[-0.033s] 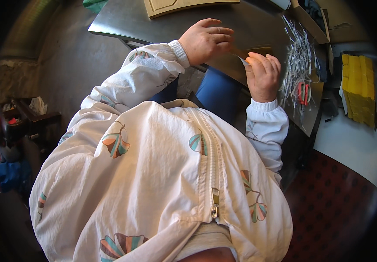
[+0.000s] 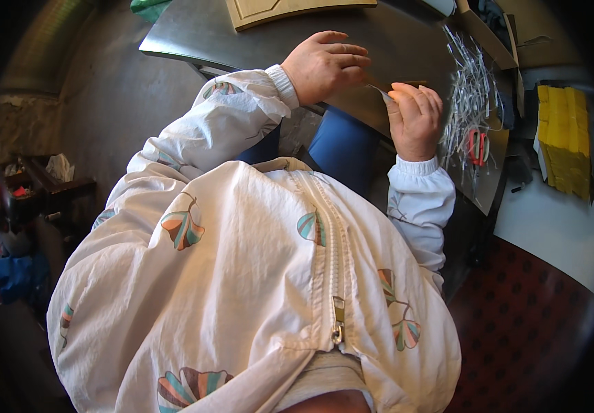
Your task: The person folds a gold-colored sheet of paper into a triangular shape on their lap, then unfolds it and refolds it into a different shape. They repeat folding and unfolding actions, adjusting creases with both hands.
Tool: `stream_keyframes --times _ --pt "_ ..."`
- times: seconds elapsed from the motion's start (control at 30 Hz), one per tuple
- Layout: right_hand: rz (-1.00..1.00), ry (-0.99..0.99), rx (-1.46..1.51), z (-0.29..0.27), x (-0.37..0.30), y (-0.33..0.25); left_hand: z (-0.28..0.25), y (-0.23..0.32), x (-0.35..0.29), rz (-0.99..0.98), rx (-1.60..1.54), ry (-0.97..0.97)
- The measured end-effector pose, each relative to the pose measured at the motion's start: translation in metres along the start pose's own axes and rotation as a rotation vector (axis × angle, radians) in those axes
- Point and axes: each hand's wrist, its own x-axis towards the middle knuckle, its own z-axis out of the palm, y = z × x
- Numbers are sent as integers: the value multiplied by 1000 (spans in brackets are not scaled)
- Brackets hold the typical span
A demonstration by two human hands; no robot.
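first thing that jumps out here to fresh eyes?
The white jacket with fan prints fills the lower frame. Above it, the left hand and right hand meet over a thin brown strip on the dark metal table. Further right lie clear plastic strips, red-handled scissors and a yellow stack.

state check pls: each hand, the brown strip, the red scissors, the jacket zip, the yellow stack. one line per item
left hand: palm down on the grey table, fingertips on the strip
right hand: raised, fingers pinching the strip's end
thin brown strip: lying flat between both hands
red-handled scissors: lying unheld among the clear plastic strips
jacket zip: closed
yellow stack: piled, untouched
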Motion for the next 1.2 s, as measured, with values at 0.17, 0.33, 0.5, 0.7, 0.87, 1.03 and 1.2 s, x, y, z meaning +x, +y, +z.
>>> stream_keyframes --times 0.17,0.33,0.5,0.7,0.87,1.03,1.2 --pt "143 -6 143 -5 10 -2 -1 10 12 -166 -455 100" --pt "287 8 310 -2 14 -7 -2 19 18 -406 -628 37" --pt "394 -4 394 -4 18 -8 -5 19 23 -430 -623 -9" --pt "505 8 448 -4 21 -10 -7 21 26 -578 -698 -50" --pt "518 31 521 -1 18 -10 -2 21 22 -553 -725 -31" --pt "540 13 502 6 9 -15 7 18 14 -482 -696 -60" --pt "607 13 528 12 2 -16 9 18 7 -509 -646 -95"
